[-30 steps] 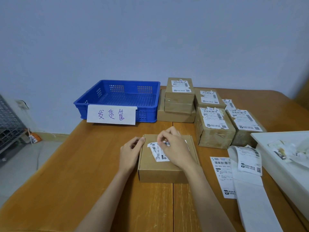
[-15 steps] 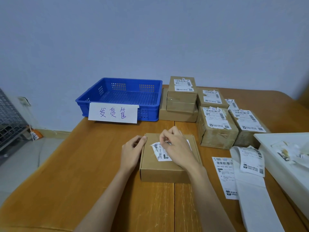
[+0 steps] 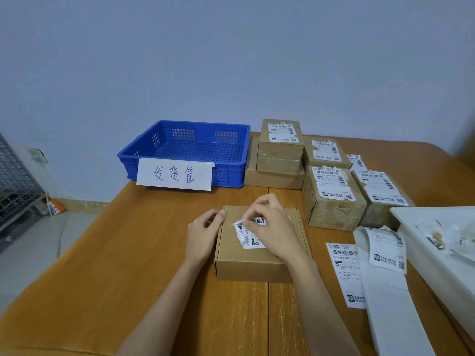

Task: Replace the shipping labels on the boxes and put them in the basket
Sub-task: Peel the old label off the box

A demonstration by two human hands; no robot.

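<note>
A flat brown cardboard box (image 3: 246,263) lies in front of me on the wooden table (image 3: 128,265). Its white shipping label (image 3: 250,235) is partly peeled, the upper left corner lifted and crumpled. My right hand (image 3: 272,227) pinches that lifted corner of the label. My left hand (image 3: 203,235) rests against the box's left edge, thumb on its top corner. The blue basket (image 3: 231,176) stands behind, nothing inside it, with a handwritten paper sign on its front.
Several labelled brown boxes (image 3: 331,196) are stacked to the right of the basket. A strip of fresh labels (image 3: 385,265) and a loose label sheet (image 3: 344,271) lie to the right. A white tray (image 3: 437,273) with torn label scraps sits at the right edge.
The right hand has peeled the label corner slightly further off the box; the view has shifted a little. The left hand stays at the box's left edge.
</note>
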